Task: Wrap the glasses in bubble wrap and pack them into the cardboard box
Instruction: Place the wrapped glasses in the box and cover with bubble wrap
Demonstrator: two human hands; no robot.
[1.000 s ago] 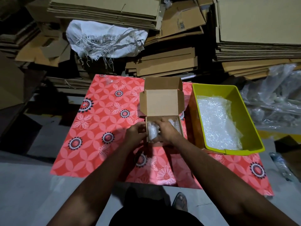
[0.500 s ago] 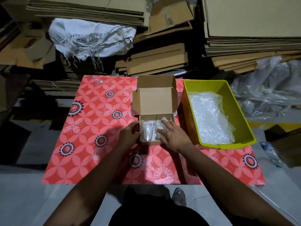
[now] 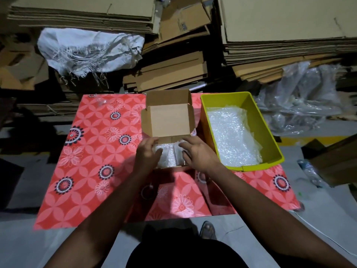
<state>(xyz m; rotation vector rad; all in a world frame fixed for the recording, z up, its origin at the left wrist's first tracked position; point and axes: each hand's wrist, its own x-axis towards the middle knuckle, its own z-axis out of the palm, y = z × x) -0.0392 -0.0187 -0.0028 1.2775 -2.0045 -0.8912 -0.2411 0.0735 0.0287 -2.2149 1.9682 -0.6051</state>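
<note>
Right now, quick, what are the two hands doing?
Left hand: open, fingers resting on the bubble-wrapped glasses in the cardboard box.
Right hand: open, fingers laid flat on the same bundles.

Cloth [image 3: 92, 151]: red, flower-patterned, spread under everything
Behind: stacked flattened cartons [image 3: 289, 26], frayed white sack [image 3: 87, 51]
Right: crumpled clear plastic [image 3: 301, 97]

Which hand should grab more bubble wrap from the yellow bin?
Probably the right hand. It rests on the box right beside the bin, where the bubble wrap lies; the left hand would have to cross over.
</note>
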